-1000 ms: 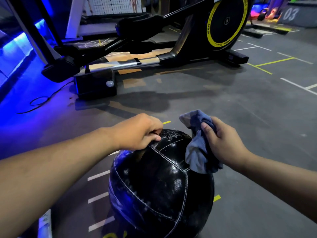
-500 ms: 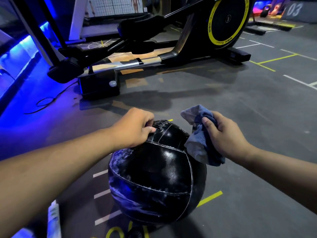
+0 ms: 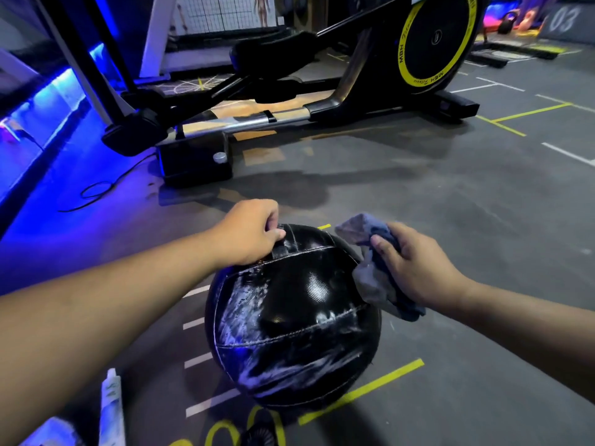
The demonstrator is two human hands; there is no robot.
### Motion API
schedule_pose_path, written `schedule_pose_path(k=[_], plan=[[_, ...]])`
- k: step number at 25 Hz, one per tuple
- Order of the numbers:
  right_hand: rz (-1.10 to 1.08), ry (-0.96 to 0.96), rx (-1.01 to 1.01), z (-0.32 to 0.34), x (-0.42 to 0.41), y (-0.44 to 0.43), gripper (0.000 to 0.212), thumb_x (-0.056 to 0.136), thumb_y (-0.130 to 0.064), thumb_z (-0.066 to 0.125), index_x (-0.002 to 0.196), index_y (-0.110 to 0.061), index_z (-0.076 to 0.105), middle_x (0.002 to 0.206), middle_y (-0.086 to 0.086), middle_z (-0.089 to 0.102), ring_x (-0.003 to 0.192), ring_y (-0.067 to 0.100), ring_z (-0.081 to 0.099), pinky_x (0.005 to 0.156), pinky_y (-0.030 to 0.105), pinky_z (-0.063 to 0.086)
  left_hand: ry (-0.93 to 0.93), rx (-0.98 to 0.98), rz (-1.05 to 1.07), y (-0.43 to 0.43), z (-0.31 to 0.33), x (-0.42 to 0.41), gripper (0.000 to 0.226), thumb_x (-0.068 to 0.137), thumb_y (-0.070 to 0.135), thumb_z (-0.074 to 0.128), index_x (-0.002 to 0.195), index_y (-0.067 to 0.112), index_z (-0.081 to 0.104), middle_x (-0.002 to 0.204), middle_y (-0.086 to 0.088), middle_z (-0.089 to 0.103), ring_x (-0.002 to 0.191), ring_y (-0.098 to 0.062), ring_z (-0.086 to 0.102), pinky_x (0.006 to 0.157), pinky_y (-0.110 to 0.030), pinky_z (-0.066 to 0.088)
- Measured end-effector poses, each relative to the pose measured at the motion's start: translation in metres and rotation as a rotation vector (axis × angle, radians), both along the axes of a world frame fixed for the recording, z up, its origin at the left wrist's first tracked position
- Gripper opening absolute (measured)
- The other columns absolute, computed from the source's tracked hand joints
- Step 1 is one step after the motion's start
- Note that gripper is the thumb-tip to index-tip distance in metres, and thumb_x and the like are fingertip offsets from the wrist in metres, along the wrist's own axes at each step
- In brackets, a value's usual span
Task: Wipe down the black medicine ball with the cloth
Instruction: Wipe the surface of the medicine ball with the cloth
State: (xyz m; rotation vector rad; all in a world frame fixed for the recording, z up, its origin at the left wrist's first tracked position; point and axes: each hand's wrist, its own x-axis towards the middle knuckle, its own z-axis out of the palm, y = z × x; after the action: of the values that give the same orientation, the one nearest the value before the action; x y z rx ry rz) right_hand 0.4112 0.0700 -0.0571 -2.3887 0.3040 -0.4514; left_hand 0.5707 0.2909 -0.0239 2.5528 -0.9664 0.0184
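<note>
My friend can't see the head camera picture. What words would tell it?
A left hand grips the top of a shiny black leather medicine ball on a grey gym floor, while the right hand presses a crumpled blue-grey cloth against its side.

left hand (image 3: 248, 235) curled, right hand (image 3: 418, 268) clenched

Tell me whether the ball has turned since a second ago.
Yes. Against the yellow floor line, the ball rolled toward the person under the left hand: its seam moved from upright to level.

Medicine ball (image 3: 289, 320) glossy black, white smears; cloth (image 3: 373, 284) grey-blue; floor (image 3: 467, 220) grey, yellow lines.
</note>
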Motion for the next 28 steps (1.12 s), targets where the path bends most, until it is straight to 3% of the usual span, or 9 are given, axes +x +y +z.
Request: schedule_pose_path(k=[5, 8, 9, 11, 16, 18, 22, 25, 28], plan=[[0.295, 0.02, -0.077, -0.017, 0.001, 0.018, 0.016, 0.096, -0.021, 0.053, 0.108, -0.013, 0.06, 0.103, 0.001, 0.065, 0.096, 0.016, 0.06, 0.086, 0.026, 0.043, 0.212, 0.135, -0.009, 0.041, -0.013, 0.018, 0.024, 0.09, 0.038, 0.064, 0.074, 0.027, 0.051, 0.071, 0.009, 0.054, 0.067, -0.012, 0.051, 0.054, -0.01, 0.033], [0.305, 0.045, -0.068, -0.023, 0.009, 0.028, 0.017, 0.096, -0.023, 0.052, 0.106, -0.011, 0.059, 0.105, 0.003, 0.064, 0.098, 0.019, 0.06, 0.089, 0.03, 0.043, 0.272, 0.16, -0.024, 0.054, -0.015, 0.018, 0.03, 0.1, 0.031, 0.049, 0.077, 0.013, 0.056, 0.064, 0.001, 0.056, 0.053, 0.0, 0.057, 0.049, -0.007, 0.038], [0.307, 0.052, -0.063, -0.024, 0.01, 0.03, 0.016, 0.097, -0.025, 0.051, 0.105, -0.013, 0.058, 0.103, 0.001, 0.064, 0.096, 0.018, 0.06, 0.088, 0.031, 0.043, 0.249, 0.164, -0.025, 0.055, -0.016, 0.018, 0.035, 0.1, 0.032, 0.047, 0.077, 0.008, 0.057, 0.063, -0.003, 0.057, 0.053, -0.001, 0.058, 0.052, -0.011, 0.043], [0.297, 0.037, -0.032, -0.026, 0.01, 0.031, 0.017, 0.096, -0.028, 0.049, 0.102, -0.015, 0.058, 0.098, -0.001, 0.063, 0.092, 0.015, 0.059, 0.086, 0.032, 0.045, 0.153, 0.14, -0.029, 0.055, -0.023, 0.021, 0.04, 0.098, 0.039, 0.048, 0.072, 0.01, 0.056, 0.065, -0.006, 0.06, 0.067, -0.019, 0.061, 0.069, -0.034, 0.052], [0.122, 0.03, -0.044, -0.015, 0.008, 0.012, 0.008, 0.096, -0.025, 0.053, 0.09, -0.03, 0.053, 0.08, -0.015, 0.059, 0.076, -0.005, 0.055, 0.067, 0.006, 0.036, 0.142, -0.044, -0.1, 0.018, -0.025, -0.003, 0.046, 0.094, 0.04, 0.056, 0.067, 0.002, 0.054, 0.062, -0.017, 0.056, 0.057, -0.021, 0.048, 0.062, -0.041, 0.047], [0.067, 0.029, -0.066, -0.01, 0.007, 0.001, 0.008, 0.096, -0.028, 0.052, 0.088, -0.03, 0.053, 0.077, -0.015, 0.058, 0.071, 0.002, 0.052, 0.063, 0.011, 0.034, 0.096, -0.084, -0.101, 0.0, -0.019, -0.014, 0.047, 0.093, 0.036, 0.059, 0.062, 0.002, 0.05, 0.057, -0.019, 0.051, 0.054, -0.02, 0.041, 0.058, -0.039, 0.042], [-0.003, -0.02, -0.038, 0.002, 0.008, -0.012, 0.017, 0.096, -0.028, 0.052, 0.106, -0.018, 0.063, 0.092, -0.006, 0.068, 0.086, 0.013, 0.059, 0.07, 0.021, 0.036, 0.034, -0.233, 0.022, -0.011, -0.004, -0.015, 0.054, 0.091, 0.029, 0.063, 0.051, 0.008, 0.034, 0.047, -0.003, 0.029, 0.05, -0.019, 0.029, 0.05, -0.033, 0.026], [-0.009, -0.046, -0.027, 0.008, 0.014, -0.012, 0.02, 0.097, -0.026, 0.051, 0.111, -0.017, 0.063, 0.096, -0.004, 0.068, 0.09, 0.014, 0.059, 0.072, 0.021, 0.035, 0.068, -0.308, 0.106, -0.005, 0.0, -0.017, 0.052, 0.091, 0.032, 0.063, 0.055, -0.003, 0.05, 0.046, -0.007, 0.04, 0.048, -0.017, 0.034, 0.049, -0.032, 0.03], [0.002, -0.038, -0.04, 0.009, 0.028, -0.01, 0.018, 0.097, -0.028, 0.051, 0.109, -0.02, 0.063, 0.095, -0.008, 0.064, 0.089, 0.011, 0.057, 0.073, 0.022, 0.035, 0.246, -0.365, 0.129, -0.004, -0.012, -0.029, 0.045, 0.091, 0.031, 0.063, 0.058, 0.001, 0.061, 0.049, -0.003, 0.063, 0.043, -0.009, 0.052, 0.05, -0.026, 0.042]])
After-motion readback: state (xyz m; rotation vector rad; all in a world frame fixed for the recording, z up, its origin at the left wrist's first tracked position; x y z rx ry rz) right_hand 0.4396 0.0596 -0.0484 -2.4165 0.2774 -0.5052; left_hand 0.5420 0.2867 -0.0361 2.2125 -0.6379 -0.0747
